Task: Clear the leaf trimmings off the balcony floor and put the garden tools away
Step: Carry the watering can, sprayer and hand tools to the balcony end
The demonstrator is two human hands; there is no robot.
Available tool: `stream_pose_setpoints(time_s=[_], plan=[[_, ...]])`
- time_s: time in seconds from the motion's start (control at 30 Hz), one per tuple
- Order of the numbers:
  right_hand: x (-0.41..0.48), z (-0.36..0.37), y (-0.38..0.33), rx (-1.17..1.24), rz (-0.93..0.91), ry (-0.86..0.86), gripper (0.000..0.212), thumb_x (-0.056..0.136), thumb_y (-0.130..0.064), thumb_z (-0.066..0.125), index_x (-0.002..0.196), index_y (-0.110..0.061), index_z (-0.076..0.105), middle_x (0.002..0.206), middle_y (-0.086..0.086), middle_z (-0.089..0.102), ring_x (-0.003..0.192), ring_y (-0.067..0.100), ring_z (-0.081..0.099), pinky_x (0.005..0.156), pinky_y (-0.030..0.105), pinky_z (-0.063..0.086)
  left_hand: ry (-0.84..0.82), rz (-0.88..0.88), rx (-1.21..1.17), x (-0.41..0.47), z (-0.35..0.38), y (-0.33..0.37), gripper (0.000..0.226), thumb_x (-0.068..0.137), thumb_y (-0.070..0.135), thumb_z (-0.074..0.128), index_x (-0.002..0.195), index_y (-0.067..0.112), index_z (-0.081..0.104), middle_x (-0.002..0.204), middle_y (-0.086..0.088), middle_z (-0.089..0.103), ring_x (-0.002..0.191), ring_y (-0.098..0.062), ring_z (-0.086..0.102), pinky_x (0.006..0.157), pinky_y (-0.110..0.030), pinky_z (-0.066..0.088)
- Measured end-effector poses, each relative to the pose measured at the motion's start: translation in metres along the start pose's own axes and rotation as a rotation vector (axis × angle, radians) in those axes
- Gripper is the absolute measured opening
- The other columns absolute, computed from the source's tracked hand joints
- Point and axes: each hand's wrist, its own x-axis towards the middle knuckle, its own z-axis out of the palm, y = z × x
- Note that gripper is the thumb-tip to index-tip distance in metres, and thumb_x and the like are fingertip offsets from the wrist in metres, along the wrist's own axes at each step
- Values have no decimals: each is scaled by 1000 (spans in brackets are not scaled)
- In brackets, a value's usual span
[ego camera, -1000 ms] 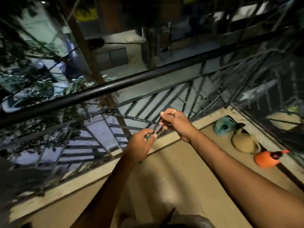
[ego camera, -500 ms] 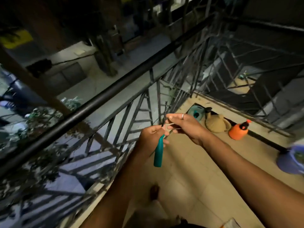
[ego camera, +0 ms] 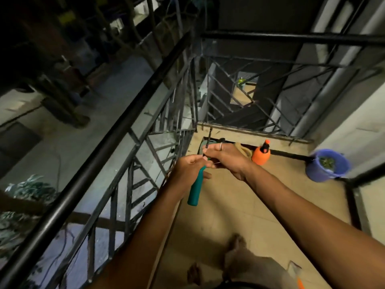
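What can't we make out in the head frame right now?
- Tool: the working end above the teal handle is covered by both hands; only a thin dark tip shows.
- Teal item and tan object in the corner: behind the right hand.
- Bucket contents: blurred.
- Orange item: cut off by the bottom edge.

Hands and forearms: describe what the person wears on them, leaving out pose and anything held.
Both forearms are bare up to the bottom edge of the picture, with no sleeves, gloves, watch or bracelet visible. The right hand wears one thin, silver-looking ring on a finger. The left hand shows no ring or other jewellery.
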Motion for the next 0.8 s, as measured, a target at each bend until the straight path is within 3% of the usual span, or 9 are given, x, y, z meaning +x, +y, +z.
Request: stream_pose_setpoints(time_s=[0.13, 0.27, 0.37, 0.47, 0.63, 0.8], plan=[[31, -43, -14, 13, 3, -17, 20, 99, -27, 64, 84, -14, 70, 76, 1, 68, 66, 10, 60, 70, 27, 48, -38, -8, 20, 50, 24, 22, 15, 104, 24, 58, 103, 21, 73, 92, 0, 80, 84, -27, 77, 80, -40, 63], [86, -102, -23, -15, 24, 30, 23, 100, -25, 61, 101, -6, 73, 87, 9, 74, 78, 21, 64, 77, 34, 52, -40, -12, -7, 110, 56, 43, 13, 103, 24, 60, 104, 22, 73, 99, -10, 78, 86, -30, 77, 81, -43, 62], [127, -141, -28, -34, 74, 61, 20, 102, -25, 59, 102, -12, 74, 97, 16, 73, 82, 21, 65, 75, 32, 53, -34, -34, -34, 150, 79, 54, 12, 104, 23, 60, 104, 25, 71, 100, -9, 77, 82, -28, 76, 75, -39, 62], [158, -173, -38, -31, 95, 46, 20, 103, -27, 58, 103, -13, 72, 92, 8, 71, 83, 19, 64, 71, 26, 53, -39, -39, -72, 185, 95, 64, 15, 105, 23, 59, 103, 31, 70, 103, -5, 77, 83, -28, 77, 73, -36, 63], [211, -211, -46, 2, 134, 61, 20, 102, -28, 58, 103, -12, 70, 86, 0, 69, 75, 12, 63, 63, 22, 52, -50, -84, -129, 241, 109, 69, 16, 104, 16, 57, 113, 24, 68, 108, -9, 77, 88, -36, 75, 73, -35, 60], [274, -225, -38, 4, 230, 86, 17, 100, -29, 62, 94, -16, 71, 88, 2, 69, 72, 13, 63, 55, 20, 50, -55, -135, -95, 306, 108, 64, 17, 104, 16, 57, 113, 23, 69, 107, -9, 77, 84, -31, 77, 78, -38, 62]])
